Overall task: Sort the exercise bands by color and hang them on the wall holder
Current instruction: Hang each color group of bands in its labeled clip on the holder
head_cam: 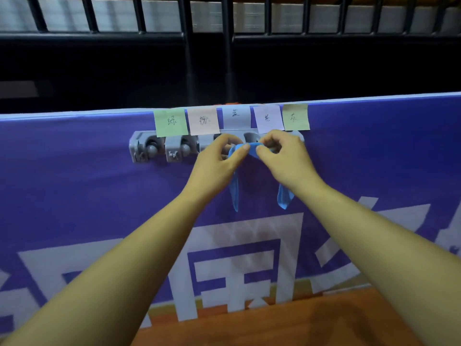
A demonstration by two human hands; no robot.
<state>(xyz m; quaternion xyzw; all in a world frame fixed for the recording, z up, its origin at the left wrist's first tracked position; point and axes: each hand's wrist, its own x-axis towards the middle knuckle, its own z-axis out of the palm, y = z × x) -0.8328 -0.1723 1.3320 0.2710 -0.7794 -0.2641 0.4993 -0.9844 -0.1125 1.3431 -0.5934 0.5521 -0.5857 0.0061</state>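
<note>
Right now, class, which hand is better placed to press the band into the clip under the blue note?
Probably the left hand: it pinches the blue band below the blue note; the right hand sits under the purple note.

- Sticky notes: five, in a row at upper centre. One green note (171,122), one pink note (204,120), one grey-blue note (236,116), one lilac note (268,118), one olive note (295,117).
- Wall holder (136,139): one, grey.
- Clips (178,149) on it: two in full view at its left end, a third partly seen; any others are hidden behind the hands.
- Blue exercise band (252,149): one, with two hanging ends.
- Hands: two, left hand (217,166) and right hand (284,158).
- Purple banner (74,183): one.
</note>
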